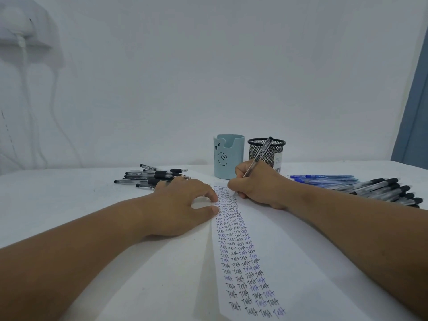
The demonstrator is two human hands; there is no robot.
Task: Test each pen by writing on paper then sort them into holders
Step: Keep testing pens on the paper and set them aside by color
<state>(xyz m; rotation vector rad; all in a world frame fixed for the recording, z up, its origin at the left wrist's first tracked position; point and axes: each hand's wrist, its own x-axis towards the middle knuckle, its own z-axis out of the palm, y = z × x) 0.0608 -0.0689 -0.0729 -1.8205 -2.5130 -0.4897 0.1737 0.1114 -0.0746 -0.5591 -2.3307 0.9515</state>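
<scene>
A long white paper (273, 242) covered in rows of the word "Test" lies on the table in front of me. My right hand (257, 185) grips a clear pen (258, 157) in a writing hold, its tip at the far end of the writing. My left hand (183, 202) rests on the paper's left edge, fingertips pressing it down. Behind stand a light blue bear holder (229, 156) and a black mesh holder (268, 152).
A pile of black pens (150, 177) lies at the back left, just beyond my left hand. Blue pens (324, 178) and more black pens (384, 189) lie at the right. A white wall stands behind the table; cables hang at the far left.
</scene>
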